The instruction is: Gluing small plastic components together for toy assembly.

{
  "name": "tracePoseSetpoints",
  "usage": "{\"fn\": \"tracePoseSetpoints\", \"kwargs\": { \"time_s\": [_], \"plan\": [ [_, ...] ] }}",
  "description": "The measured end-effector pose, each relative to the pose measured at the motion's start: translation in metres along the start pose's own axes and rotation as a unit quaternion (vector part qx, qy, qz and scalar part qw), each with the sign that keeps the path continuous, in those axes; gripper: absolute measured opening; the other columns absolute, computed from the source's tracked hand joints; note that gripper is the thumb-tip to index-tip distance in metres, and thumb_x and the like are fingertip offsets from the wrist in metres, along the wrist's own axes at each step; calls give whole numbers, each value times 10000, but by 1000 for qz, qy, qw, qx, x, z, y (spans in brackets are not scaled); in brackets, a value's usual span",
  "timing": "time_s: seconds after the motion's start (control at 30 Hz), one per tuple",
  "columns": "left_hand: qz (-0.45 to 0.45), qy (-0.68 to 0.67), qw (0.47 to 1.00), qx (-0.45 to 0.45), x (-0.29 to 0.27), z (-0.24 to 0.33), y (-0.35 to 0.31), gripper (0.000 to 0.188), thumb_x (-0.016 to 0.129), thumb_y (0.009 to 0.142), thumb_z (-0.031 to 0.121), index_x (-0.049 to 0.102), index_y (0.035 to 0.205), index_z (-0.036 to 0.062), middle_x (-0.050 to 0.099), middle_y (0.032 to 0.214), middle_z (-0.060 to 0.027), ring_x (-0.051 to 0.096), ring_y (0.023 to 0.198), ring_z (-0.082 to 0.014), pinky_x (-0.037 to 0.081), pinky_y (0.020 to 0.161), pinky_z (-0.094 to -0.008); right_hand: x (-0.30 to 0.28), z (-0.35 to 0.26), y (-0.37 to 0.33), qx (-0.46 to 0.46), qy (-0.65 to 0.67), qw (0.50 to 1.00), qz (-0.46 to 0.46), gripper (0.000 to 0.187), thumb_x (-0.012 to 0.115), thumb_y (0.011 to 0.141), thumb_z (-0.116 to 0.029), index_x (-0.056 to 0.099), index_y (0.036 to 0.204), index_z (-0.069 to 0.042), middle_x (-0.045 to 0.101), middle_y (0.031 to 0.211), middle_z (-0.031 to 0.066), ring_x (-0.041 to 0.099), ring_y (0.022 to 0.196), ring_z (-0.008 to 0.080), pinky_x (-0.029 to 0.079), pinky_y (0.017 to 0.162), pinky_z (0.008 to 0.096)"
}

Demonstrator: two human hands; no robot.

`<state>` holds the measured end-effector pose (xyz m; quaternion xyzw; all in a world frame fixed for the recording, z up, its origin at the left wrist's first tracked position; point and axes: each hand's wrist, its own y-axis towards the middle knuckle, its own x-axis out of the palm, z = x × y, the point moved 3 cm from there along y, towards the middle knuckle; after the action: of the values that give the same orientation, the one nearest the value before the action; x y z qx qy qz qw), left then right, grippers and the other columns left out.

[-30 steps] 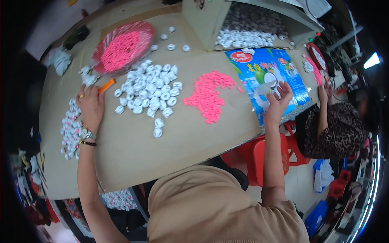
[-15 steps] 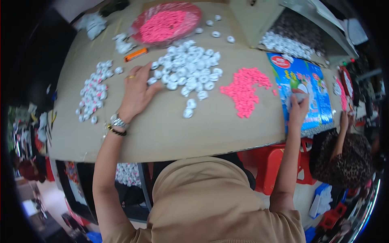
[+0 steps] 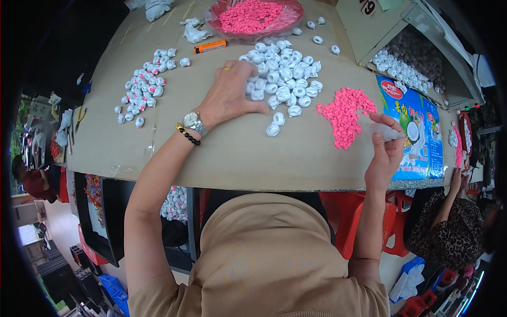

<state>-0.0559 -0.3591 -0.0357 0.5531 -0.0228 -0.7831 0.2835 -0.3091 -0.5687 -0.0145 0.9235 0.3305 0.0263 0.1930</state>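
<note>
Our left hand [image 3: 232, 94] rests at the left edge of a heap of white round pieces [image 3: 287, 75], thumb and fingers spread around a few of them without gripping any firmly. The heap lies near the middle of the brown tabletop [image 3: 237, 169], with two more white pieces just below it and several others scattered above and to its right. On our left wrist we wear a silver watch [image 3: 195, 123] and a black beaded bracelet [image 3: 188, 135].

Our right hand [image 3: 385, 156] is raised just right of a flat patch of small pink pieces [image 3: 346, 119]. Its thumb and fingers pinch a whitish, translucent item [image 3: 386, 132] that tapers toward the right; we cannot tell exactly what it is. Behind that hand lies a blue printed sheet [image 3: 417, 132] picturing coconuts.

To the left, we have a group of white pieces showing pink [image 3: 141, 87], well apart from the central heap. A slim orange tool [image 3: 210, 46] lies above our left hand, just below a red bowl [image 3: 297, 13] lined with clear plastic and filled with pink pieces. At upper right, an open-fronted box [image 3: 364, 31] contains more white pieces. Beyond the sheet, a co-worker in a leopard-print top [image 3: 449, 227] sits at the right.
</note>
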Motion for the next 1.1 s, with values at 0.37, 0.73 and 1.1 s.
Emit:
{"fn": "tracePoseSetpoints", "kwargs": {
  "time_s": [0.37, 0.73, 1.1],
  "plan": [
    [20, 168, 985, -8, 8, 36, -36, 314, 681, 809, 373, 557, 930, 111, 550, 732, -87, 583, 747, -279, 477, 515, -392, 58, -4, -25, 34, 39, 992, -113, 269, 544, 924, -72, 497, 1183, -16, 600, 1095, 82, 529, 978, 112, 411, 886, 263],
    [81, -686, 636, -345, -9, 45, -63, 371, 518, 941, 424, 576, 984, 60, 541, 671, -33, 482, 505, -103, 366, 423, -227, 74, -18, -25, 64, 123, 978, -155, 305, 568, 910, -82, 499, 1197, -6, 606, 988, 38, 543, 859, 64, 434, 738, 210],
    [-137, -746, 596, -264, 21, 111, -77, 416, 514, 955, 439, 585, 998, 31, 553, 705, -20, 493, 530, -61, 343, 421, -202, 96, -35, -29, 163, 53, 926, -336, 292, 778, 736, -74, 674, 997, 4, 644, 835, 38, 593, 762, 111, 484, 689, 256]
  ]
}}
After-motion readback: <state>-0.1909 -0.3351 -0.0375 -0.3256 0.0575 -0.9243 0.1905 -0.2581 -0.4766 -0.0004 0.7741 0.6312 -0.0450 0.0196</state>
